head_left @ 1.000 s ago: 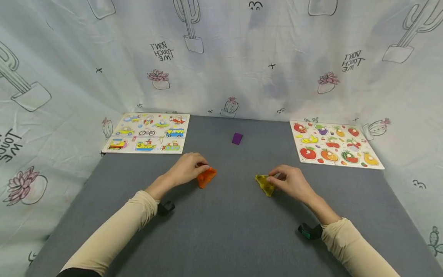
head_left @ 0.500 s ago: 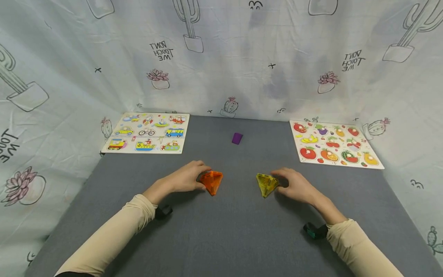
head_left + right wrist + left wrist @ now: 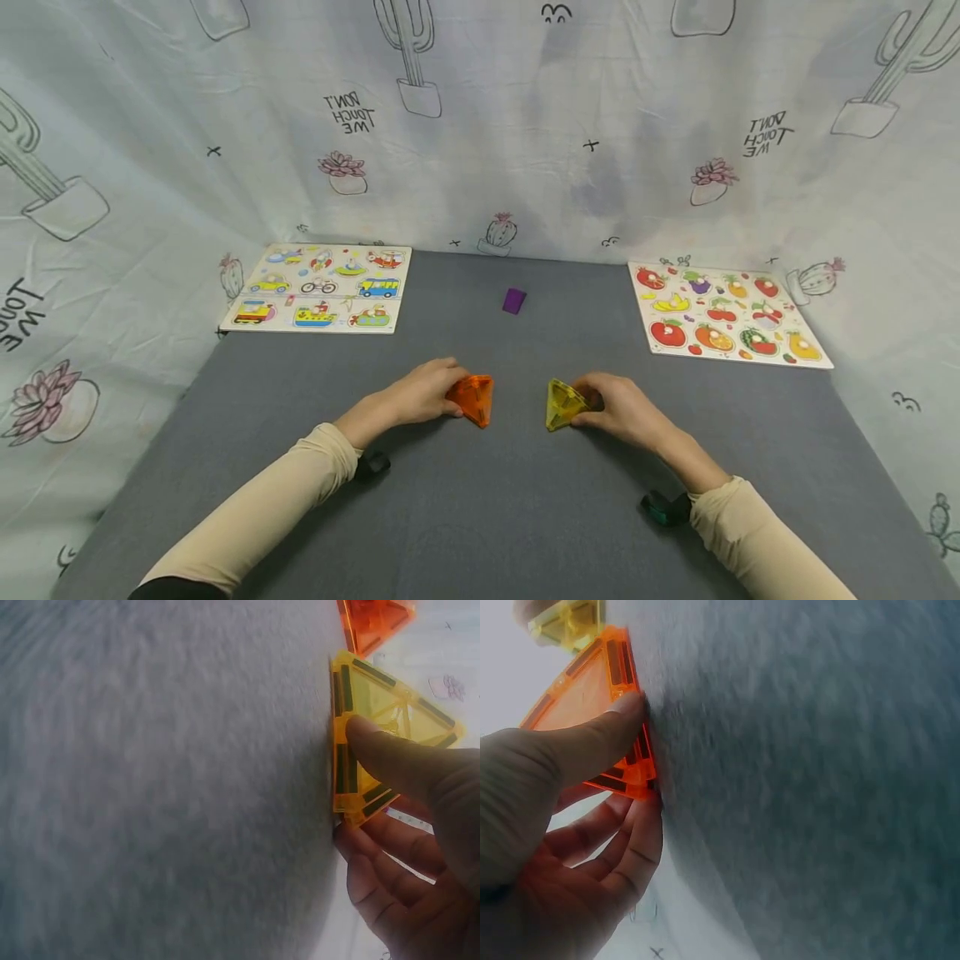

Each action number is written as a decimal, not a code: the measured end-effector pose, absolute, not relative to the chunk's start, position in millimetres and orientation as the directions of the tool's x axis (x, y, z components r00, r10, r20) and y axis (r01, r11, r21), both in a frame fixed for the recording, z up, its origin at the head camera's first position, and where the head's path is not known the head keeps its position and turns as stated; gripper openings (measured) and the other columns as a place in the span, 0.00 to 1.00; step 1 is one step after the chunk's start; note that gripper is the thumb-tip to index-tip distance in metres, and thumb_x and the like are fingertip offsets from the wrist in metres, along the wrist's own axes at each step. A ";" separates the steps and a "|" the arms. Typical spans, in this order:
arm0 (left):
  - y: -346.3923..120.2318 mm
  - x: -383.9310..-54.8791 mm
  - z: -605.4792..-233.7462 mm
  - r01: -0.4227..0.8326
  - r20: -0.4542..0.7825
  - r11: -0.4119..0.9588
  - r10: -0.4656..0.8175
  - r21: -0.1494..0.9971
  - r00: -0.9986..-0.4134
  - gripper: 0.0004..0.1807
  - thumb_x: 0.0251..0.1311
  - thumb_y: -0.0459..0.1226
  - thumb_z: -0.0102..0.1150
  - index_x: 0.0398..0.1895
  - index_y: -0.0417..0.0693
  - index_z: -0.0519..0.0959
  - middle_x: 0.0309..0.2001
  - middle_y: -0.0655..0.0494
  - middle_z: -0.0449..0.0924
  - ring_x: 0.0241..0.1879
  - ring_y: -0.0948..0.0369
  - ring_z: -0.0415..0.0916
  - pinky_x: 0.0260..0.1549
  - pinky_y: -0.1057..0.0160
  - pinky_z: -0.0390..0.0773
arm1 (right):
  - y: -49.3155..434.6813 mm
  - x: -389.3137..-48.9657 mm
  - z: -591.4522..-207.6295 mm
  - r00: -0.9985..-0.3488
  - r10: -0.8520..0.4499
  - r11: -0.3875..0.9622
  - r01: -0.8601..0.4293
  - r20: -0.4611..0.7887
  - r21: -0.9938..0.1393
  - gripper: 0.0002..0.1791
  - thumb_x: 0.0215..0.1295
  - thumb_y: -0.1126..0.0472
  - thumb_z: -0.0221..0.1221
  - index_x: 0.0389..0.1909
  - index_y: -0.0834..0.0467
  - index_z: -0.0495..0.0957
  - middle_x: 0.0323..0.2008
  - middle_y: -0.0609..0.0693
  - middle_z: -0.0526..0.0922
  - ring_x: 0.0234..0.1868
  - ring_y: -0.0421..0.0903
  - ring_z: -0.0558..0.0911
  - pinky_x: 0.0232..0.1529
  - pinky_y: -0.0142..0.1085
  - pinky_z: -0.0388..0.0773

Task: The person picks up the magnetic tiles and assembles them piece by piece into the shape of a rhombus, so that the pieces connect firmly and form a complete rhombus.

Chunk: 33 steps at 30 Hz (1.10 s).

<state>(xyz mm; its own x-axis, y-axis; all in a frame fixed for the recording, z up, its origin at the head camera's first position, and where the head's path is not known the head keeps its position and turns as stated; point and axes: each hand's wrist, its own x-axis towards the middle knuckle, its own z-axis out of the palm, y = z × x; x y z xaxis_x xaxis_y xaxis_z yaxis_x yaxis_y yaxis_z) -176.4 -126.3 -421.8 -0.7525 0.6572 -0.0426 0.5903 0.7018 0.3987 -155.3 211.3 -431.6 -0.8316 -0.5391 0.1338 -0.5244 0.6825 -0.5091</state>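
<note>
My left hand (image 3: 422,393) grips an orange see-through pyramid (image 3: 476,402) made of triangular magnetic tiles. In the left wrist view the thumb presses the lower edge of the orange pyramid (image 3: 577,697), low against the table. My right hand (image 3: 621,408) holds a yellow pyramid (image 3: 562,405) of the same kind, its thumb on the near face. The right wrist view shows the yellow pyramid (image 3: 375,697) with its bottom edge at the table surface. A short gap parts the two pyramids, the orange one on the left.
A purple tile (image 3: 513,301) lies farther back in the middle of the grey table (image 3: 480,517). A vehicle picture board (image 3: 315,289) is at back left, a fruit picture board (image 3: 726,314) at back right. A printed curtain (image 3: 480,108) hangs behind.
The orange pyramid has moved right and slightly nearer in my left hand. The yellow one has turned and, in the last half second, shifted left with my right hand, narrowing the gap.
</note>
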 end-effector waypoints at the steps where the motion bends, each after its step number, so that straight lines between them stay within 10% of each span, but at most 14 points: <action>1: -124.1 -175.9 -421.9 0.595 -0.038 0.698 0.661 0.399 -0.749 0.24 0.52 0.39 0.73 0.52 0.41 0.80 0.39 0.53 0.77 0.33 0.63 0.69 0.34 0.66 0.71 | 210.3 -155.2 -431.7 -0.830 -0.539 0.679 -0.527 0.140 -0.510 0.21 0.51 0.57 0.74 0.45 0.59 0.81 0.37 0.48 0.85 0.35 0.38 0.81 0.35 0.32 0.78; 33: -86.2 -171.2 -427.2 0.673 0.008 0.639 0.723 0.372 -0.690 0.23 0.56 0.42 0.70 0.53 0.44 0.80 0.39 0.54 0.78 0.34 0.64 0.69 0.34 0.67 0.70 | 189.2 -150.3 -439.8 -0.791 -0.574 0.640 -0.594 0.210 -0.487 0.21 0.51 0.57 0.73 0.46 0.57 0.83 0.39 0.48 0.86 0.37 0.40 0.82 0.38 0.36 0.80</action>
